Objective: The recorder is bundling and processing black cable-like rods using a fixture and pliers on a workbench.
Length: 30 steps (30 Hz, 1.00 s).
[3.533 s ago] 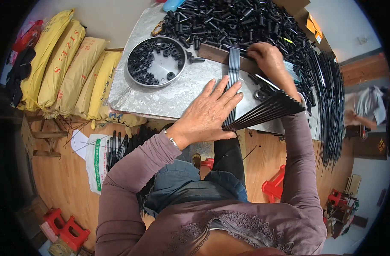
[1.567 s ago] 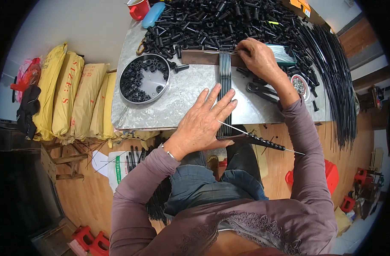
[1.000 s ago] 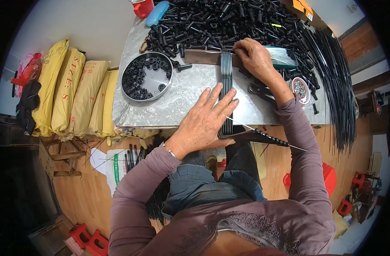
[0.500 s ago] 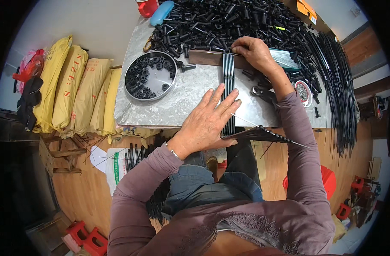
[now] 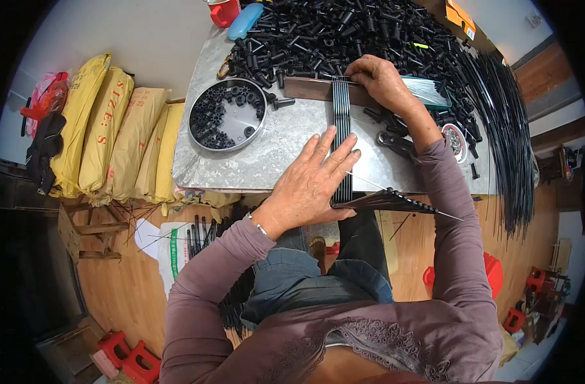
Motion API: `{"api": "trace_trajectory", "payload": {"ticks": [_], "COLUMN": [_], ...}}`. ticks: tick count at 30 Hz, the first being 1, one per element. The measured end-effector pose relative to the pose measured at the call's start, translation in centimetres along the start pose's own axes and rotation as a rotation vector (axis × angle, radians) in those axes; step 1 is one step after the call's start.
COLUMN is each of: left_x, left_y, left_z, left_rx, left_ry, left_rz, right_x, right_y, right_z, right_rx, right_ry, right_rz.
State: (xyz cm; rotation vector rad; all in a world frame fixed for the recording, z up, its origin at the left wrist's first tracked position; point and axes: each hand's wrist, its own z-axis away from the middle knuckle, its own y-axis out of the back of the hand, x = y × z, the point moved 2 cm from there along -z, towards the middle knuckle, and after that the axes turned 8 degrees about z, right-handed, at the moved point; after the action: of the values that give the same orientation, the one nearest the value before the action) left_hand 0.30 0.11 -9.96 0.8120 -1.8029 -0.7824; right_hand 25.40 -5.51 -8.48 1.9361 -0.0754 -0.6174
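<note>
A flat row of thin black ribs (image 5: 341, 109), like umbrella ribs, lies side by side across the table edge. Their far ends rest on a brown wooden block (image 5: 308, 88). My left hand (image 5: 315, 176) presses on the near part of the row, its fingers stretched out and its thumb at the lower edge. At the far ends, my right hand (image 5: 380, 80) is closed in a pinch on what looks like a thin metal wire crossing the ribs; the fingertips partly hide it. More black rib sections (image 5: 395, 201) fan out rightward below the left hand, with a pale wire through them.
Black plastic tube parts (image 5: 343, 35) are heaped at the back. A round tub (image 5: 227, 148) of small black parts stands left, pliers (image 5: 395, 142) and a cup of small metal pieces (image 5: 455, 142) right. A tray of silver wires (image 5: 426, 89) and long black rods (image 5: 510, 141) lie farther right.
Both hands stay nearly in place, the left on the ribs and the right pinching at their far ends. The whole view has shifted very slightly.
</note>
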Motion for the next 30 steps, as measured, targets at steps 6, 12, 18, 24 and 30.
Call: {"api": "trace_trajectory", "payload": {"ticks": [6, 12, 18, 24, 30], "left_x": [0.1, 0.0, -0.1, 0.0, -0.2], "left_y": [-0.1, 0.1, 0.2, 0.3, 0.3], "left_z": [-0.2, 0.0, 0.0, -0.2, 1.1], "left_rx": [-0.008, 0.007, 0.009, -0.022, 0.049], "left_ry": [-0.019, -0.024, -0.019, -0.054, -0.276], "left_rz": [-0.008, -0.005, -0.020, -0.055, -0.081], "right_x": [-0.6, -0.5, -1.8, -4.4, -7.8], "right_y": [-0.4, 1.7, 0.1, 2.7, 0.2], "right_z": [-0.3, 0.2, 0.0, 3.3, 7.3], "right_rx": [0.033, -0.070, 0.137, 0.275, 0.078], "right_ry": [-0.101, -0.040, 0.113, 0.325, 0.545], "right_rz": [-0.193, 0.264, 0.310, 0.388, 0.606]}}
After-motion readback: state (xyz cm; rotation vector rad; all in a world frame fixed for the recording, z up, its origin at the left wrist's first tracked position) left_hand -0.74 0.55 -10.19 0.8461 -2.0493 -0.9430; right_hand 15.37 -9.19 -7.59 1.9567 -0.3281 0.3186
